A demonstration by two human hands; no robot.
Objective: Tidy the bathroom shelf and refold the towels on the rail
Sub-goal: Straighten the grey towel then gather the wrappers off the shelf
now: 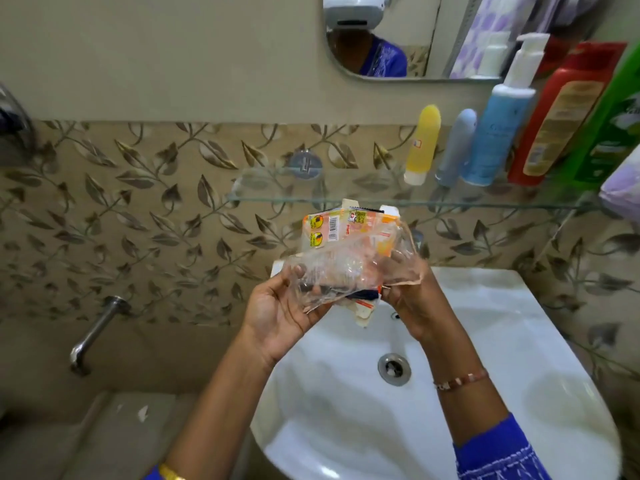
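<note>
Both hands hold a bundle of crumpled clear plastic and orange wrappers (pixel 349 247) above the white sink (pixel 502 341). My left hand (pixel 277 306) grips its left side from below. My right hand (pixel 412 299) holds its right end. Behind it runs the glass shelf (pixel 311 194). On the shelf's right part stand a yellow bottle (pixel 422 143), a grey bottle (pixel 455 147), a blue pump bottle (pixel 495 129), a red bottle (pixel 561 116) and a green bottle (pixel 609 126). No towel rail is in view.
A mirror (pixel 415 36) hangs above the shelf. A metal tap spout (pixel 97 327) juts from the wall at the left. A pale purple object (pixel 623 185) sits at the shelf's far right. The sink drain (pixel 394 368) lies under my right wrist.
</note>
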